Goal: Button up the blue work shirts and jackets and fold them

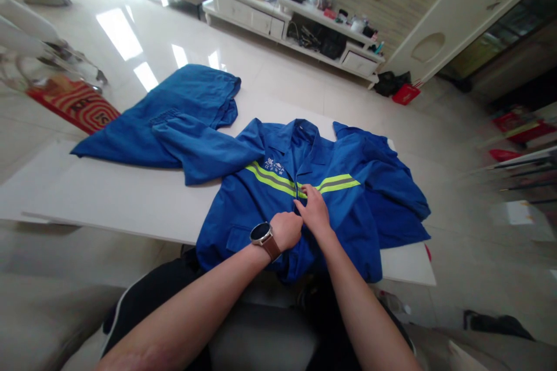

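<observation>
A blue work jacket lies front up on a white table, collar pointing away from me. A yellow-green and grey reflective stripe crosses its chest, with white lettering above it on the left. My left hand, wearing a watch on a brown strap, is closed at the jacket's front edge; its fingertips are hidden. Just beside it, my right hand rests over the front opening at the stripe, thumb and fingers apart. More blue cloth lies to the left, partly under a sleeve.
A red KFC bag stands by the table's left end. Across the tiled floor is a low white TV cabinet bearing small items. A red box and a black bag sit at its right end. A clear bottle lies near the table's front right.
</observation>
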Demonstrator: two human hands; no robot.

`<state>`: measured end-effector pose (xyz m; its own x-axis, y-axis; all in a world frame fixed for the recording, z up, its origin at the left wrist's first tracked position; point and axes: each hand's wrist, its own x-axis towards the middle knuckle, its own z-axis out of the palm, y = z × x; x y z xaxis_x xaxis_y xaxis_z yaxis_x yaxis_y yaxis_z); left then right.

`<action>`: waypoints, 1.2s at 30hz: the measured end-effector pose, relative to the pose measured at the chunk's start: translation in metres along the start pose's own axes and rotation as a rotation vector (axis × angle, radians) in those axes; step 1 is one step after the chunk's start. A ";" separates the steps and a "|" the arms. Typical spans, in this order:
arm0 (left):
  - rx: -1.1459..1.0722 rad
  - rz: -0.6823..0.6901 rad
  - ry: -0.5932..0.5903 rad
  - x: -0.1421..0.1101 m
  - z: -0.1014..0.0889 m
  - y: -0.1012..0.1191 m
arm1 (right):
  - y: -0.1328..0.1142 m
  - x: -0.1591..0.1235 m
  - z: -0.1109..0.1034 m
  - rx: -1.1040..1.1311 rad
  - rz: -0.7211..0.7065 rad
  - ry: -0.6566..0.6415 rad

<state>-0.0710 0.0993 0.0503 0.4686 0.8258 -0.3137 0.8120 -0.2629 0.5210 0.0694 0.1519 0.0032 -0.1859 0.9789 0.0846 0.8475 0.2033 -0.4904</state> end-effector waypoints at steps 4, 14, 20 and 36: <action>0.058 -0.073 0.020 0.003 -0.019 -0.009 | 0.002 0.014 0.005 0.103 0.072 -0.013; -0.274 -0.148 0.355 0.085 -0.003 -0.045 | 0.005 0.020 -0.029 0.389 0.256 0.103; -0.159 -0.179 0.433 0.113 0.019 -0.030 | 0.013 0.013 -0.036 0.401 0.277 0.089; -0.929 -0.087 0.621 0.092 -0.020 -0.025 | -0.011 0.009 -0.044 0.610 0.339 0.181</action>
<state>-0.0547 0.1920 0.0245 -0.0426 0.9971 -0.0624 0.1369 0.0677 0.9883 0.0805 0.1590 0.0478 0.1685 0.9848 -0.0414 0.4051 -0.1074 -0.9080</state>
